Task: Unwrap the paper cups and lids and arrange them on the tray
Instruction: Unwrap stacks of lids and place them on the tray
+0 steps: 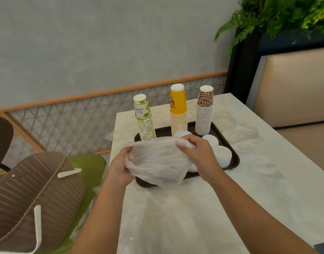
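In the head view, at the frame's centre, the left hand [120, 169] and right hand [197, 153] each pinched an edge of the clear plastic wrapper [157, 162], held above the dark tray [235, 158], probably to free lids. Three upside-down cup stacks [178, 114] stood along the tray's upper edge, white lid piles [222, 155] to the right, leaving the lower left for more.

Tray [236, 158], frame centre: far edge blocked by three upright cup stacks [178, 114]; right part filled by lid piles [222, 155]; near-left part covered by a held plastic wrapper [157, 160]. Counter [203, 217], lower frame: open surface, littered only with flat clear wrappers [249, 136].
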The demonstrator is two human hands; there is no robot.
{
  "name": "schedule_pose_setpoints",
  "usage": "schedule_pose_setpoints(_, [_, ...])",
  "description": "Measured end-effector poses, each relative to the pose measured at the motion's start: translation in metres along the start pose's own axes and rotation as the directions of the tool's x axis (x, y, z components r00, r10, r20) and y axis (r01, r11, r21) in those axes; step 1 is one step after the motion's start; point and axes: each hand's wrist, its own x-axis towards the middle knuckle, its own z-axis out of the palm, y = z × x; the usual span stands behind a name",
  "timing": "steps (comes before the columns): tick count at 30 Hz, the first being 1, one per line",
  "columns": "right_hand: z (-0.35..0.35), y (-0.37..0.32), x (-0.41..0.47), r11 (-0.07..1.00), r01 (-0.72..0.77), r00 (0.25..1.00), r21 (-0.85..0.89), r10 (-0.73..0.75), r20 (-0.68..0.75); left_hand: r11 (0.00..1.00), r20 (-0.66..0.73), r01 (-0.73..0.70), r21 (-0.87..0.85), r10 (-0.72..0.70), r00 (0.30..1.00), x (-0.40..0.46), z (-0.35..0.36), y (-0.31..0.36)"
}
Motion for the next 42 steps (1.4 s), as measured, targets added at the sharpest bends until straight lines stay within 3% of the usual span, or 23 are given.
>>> schedule_pose_setpoints(6, [-0.028,-0.005,0.008,0.957,-0.069,0.986,0.283,0.109,-0.128,0.993,-0.06,-0.056,0.106,0.063,0.996,0.004,-0.013,0.001])
schedule_pose_setpoints(13, [-0.046,-0.013,0.012,0.944,-0.072,0.971,0.321,0.14,-0.192,0.924,-0.191,-0.164,0.344,0.24,0.952,0.017,-0.028,0.005])
schedule_pose_setpoints(15, [-0.046,-0.013,0.013,0.96,-0.064,0.966,0.271,0.128,-0.226,0.777,-0.185,-0.245,0.58,0.419,0.889,0.015,-0.022,0.004])
schedule_pose_setpoints(16, [-0.045,-0.014,0.014,0.974,-0.053,0.965,0.22,0.107,-0.24,0.657,-0.133,-0.339,0.673,0.559,0.819,0.013,-0.015,0.004])
schedule_pose_setpoints(18, [-0.04,-0.016,0.014,0.99,-0.038,0.97,0.135,0.069,-0.235,0.339,0.129,-0.603,0.722,0.79,0.599,0.001,0.009,0.003])
schedule_pose_setpoints(19, [-0.036,-0.017,0.014,0.993,-0.031,0.976,0.111,0.054,-0.213,0.193,0.284,-0.694,0.694,0.813,0.509,-0.006,0.025,0.002])
schedule_pose_setpoints(21, [-0.025,-0.021,0.012,0.997,-0.007,0.987,0.074,0.019,-0.16,0.018,0.527,-0.781,0.624,0.728,0.438,-0.016,0.053,-0.003])
schedule_pose_setpoints(23, [-0.013,-0.023,0.01,0.993,-0.005,0.993,0.115,0.018,-0.113,0.048,0.594,-0.812,0.581,0.657,0.464,-0.019,0.075,-0.011])
schedule_pose_setpoints(26, [-0.005,-0.027,0.008,0.965,-0.069,0.997,0.251,0.075,-0.014,0.276,0.498,-0.781,0.56,0.641,0.583,-0.019,0.091,-0.018])
schedule_pose_setpoints(27, [-0.005,-0.028,0.008,0.948,-0.109,0.994,0.298,0.104,0.032,0.306,0.459,-0.767,0.564,0.656,0.599,-0.018,0.092,-0.019])
schedule_pose_setpoints(29, [-0.008,-0.032,0.009,0.847,-0.213,0.976,0.487,0.16,0.15,0.302,0.391,-0.761,0.574,0.715,0.579,-0.016,0.095,-0.017])
schedule_pose_setpoints(31, [-0.013,-0.038,0.008,0.756,-0.255,0.959,0.603,0.118,0.259,0.266,0.332,-0.773,0.575,0.788,0.518,-0.014,0.096,-0.013])
schedule_pose_setpoints(34, [-0.009,-0.038,0.007,0.877,-0.063,0.96,0.477,-0.078,0.269,0.183,0.302,-0.789,0.586,0.854,0.423,-0.012,0.1,-0.01])
schedule_pose_setpoints(36, [-0.001,-0.034,0.01,0.94,0.062,0.975,0.336,-0.129,0.181,0.13,0.317,-0.793,0.596,0.869,0.381,-0.009,0.102,-0.013])
schedule_pose_setpoints(39, [0.01,-0.036,0.016,0.976,0.148,0.989,0.162,-0.143,-0.038,0.15,0.297,-0.791,0.593,0.872,0.389,-0.004,0.105,-0.018])
schedule_pose_setpoints(42, [0.009,-0.037,0.021,0.977,0.213,0.969,-0.012,-0.213,-0.125,0.24,0.226,-0.796,0.556,0.878,0.423,-0.003,0.106,-0.015])
